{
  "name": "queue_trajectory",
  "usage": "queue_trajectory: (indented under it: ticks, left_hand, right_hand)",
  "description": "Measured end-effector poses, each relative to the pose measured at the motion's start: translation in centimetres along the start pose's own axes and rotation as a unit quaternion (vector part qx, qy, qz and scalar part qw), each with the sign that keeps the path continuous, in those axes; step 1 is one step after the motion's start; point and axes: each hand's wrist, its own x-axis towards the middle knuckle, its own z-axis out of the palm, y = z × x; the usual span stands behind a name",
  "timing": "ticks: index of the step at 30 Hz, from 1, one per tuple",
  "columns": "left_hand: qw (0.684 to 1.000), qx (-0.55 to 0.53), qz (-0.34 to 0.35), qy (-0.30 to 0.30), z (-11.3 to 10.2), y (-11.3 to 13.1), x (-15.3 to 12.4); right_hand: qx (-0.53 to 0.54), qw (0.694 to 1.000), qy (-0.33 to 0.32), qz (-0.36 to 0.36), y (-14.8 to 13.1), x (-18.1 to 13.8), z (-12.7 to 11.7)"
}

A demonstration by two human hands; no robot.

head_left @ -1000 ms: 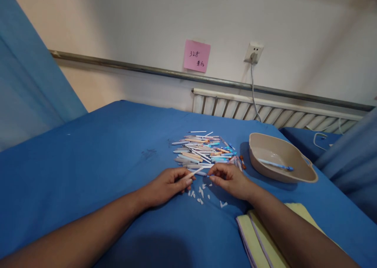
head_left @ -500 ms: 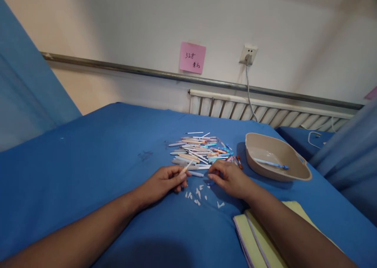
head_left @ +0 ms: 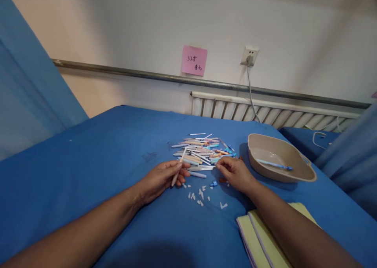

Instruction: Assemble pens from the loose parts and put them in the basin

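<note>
My left hand [head_left: 167, 175] is closed round a pale pen barrel [head_left: 174, 179], with a thin white refill [head_left: 183, 155] standing out of its upper end. The pen leans up and away from me, in front of the pile. At the right edge of the pile of pen parts [head_left: 196, 158], the fingertips of my right hand [head_left: 234, 173] are pinched together; whatever is between them is hidden. A blue pen cap or clip [head_left: 213, 184] and a brown-orange piece [head_left: 223, 180] lie just below that hand. Several small white tips [head_left: 201, 193] are scattered nearer to me.
A beige basin [head_left: 279, 158] stands to the right with a blue-and-white pen [head_left: 273, 164] in it. Under my right forearm lies a folded yellow towel [head_left: 259, 236]. Blue cloth [head_left: 118, 158] covers the table, which meets a wall with a radiator [head_left: 218, 107] and a rail.
The pen in my left hand has swung more upright, and its barrel now shows below the fingers. My right hand has shifted a little right, baring the blue piece; a brown-orange piece now lies beside it.
</note>
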Motion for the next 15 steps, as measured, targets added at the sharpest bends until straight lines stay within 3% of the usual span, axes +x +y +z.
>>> queue_trajectory:
  ticks: [8,15]
  left_hand:
    - [1.0,0.028,0.008,-0.006,-0.6,-0.4,0.4]
    - [0.999,0.04,0.007,-0.004,-0.3,-0.1,0.3]
  right_hand:
    - [0.112,0.972,0.144,0.151,2.2,1.0,-1.7]
    - [-0.027,0.984,-0.01,0.175,2.0,0.4,-2.9]
